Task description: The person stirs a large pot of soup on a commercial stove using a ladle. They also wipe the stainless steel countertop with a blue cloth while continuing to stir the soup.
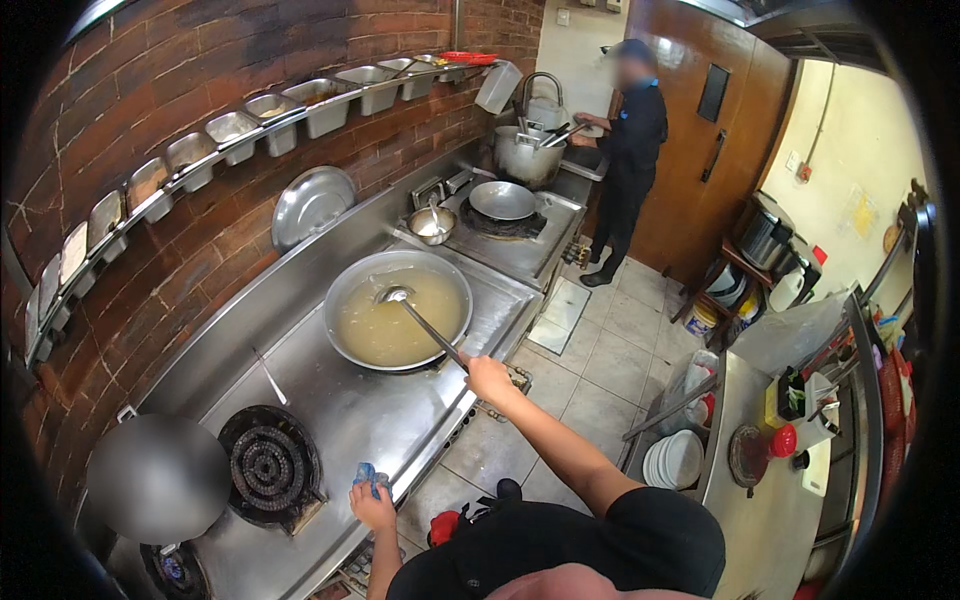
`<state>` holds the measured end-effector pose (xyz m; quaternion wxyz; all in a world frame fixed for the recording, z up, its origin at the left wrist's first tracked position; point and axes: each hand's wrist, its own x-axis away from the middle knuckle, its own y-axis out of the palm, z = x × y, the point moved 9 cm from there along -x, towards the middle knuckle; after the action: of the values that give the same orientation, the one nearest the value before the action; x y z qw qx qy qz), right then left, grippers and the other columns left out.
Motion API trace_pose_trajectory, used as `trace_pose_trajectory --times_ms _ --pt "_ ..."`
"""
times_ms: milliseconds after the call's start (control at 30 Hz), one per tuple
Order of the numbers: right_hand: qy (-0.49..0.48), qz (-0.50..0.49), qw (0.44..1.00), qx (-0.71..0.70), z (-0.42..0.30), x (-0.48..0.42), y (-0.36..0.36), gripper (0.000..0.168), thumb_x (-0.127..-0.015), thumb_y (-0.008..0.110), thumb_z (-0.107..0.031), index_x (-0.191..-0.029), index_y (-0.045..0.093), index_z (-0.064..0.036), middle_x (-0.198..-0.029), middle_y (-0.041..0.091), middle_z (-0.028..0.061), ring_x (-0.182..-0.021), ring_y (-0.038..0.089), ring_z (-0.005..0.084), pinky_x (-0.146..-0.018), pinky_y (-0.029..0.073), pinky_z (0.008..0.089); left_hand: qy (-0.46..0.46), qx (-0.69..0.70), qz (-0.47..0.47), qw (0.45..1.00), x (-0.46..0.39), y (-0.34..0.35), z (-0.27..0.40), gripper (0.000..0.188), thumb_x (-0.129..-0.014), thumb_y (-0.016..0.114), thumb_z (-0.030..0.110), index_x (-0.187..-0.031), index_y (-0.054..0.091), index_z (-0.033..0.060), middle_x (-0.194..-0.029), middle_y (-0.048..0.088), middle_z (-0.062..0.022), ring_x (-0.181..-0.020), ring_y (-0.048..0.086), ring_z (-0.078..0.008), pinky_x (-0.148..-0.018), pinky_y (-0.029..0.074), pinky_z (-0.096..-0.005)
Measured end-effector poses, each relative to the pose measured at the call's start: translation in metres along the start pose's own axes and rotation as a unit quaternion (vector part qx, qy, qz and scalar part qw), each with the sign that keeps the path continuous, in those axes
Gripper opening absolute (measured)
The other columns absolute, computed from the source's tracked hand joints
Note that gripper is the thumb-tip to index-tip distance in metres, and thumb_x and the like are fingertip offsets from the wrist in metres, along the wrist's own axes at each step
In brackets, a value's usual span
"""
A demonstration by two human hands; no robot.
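My right hand (489, 379) grips the long handle of a metal ladle (427, 326). The ladle's bowl is in cloudy yellowish liquid (375, 322) that fills much of a large wok (466, 319). This wok sits on the steel cooking range (360, 405). At the front edge of the range, my left hand (373, 506) is closed around a crumpled blue cloth (369, 476). To the left of that hand is a bare round burner (268, 465). A thin metal utensil (271, 381) lies on the steel between this burner and the wok.
Beyond the wok stand a small metal bowl (433, 226), a second wok (502, 201) and a large pot (529, 159). A person (634, 142) works at the far end. Steel containers (232, 135) line the wall rail. Behind me, a counter (757, 420) holds stacked plates (673, 459) underneath.
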<state>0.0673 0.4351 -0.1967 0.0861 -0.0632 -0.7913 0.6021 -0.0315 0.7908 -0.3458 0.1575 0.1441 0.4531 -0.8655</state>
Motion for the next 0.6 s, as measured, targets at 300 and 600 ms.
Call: trace_pose_trajectory --times_ms 300,600 --pt "0.025 -0.057 0.998 -0.003 0.022 0.054 -0.021 0.053 -0.082 0.056 -0.007 -0.133 0.044 -0.012 -0.093 0.065 0.0202 -0.088 0.065 0.0370 -0.072 0.053 0.0475 -0.015 -0.006 -0.010 1.000 0.001 0.003 -0.004 0.023 -0.075 0.059 0.019 -0.085 0.064 -0.0006 -0.095 0.060 -0.0151 -0.093 0.054 -0.0352 -0.080 0.044 -0.0449" --pt "0.018 0.002 1.000 0.001 0.048 0.107 -0.072 0.045 -0.075 0.051 -0.002 -0.120 0.054 -0.009 -0.091 0.066 0.0214 -0.087 0.065 0.0371 -0.071 0.052 0.0480 0.001 0.003 0.003 1.000 0.000 0.002 -0.001 0.021 -0.075 0.059 0.018 -0.085 0.063 -0.0002 -0.093 0.059 -0.0141 -0.091 0.054 -0.0350 -0.080 0.044 -0.0443"
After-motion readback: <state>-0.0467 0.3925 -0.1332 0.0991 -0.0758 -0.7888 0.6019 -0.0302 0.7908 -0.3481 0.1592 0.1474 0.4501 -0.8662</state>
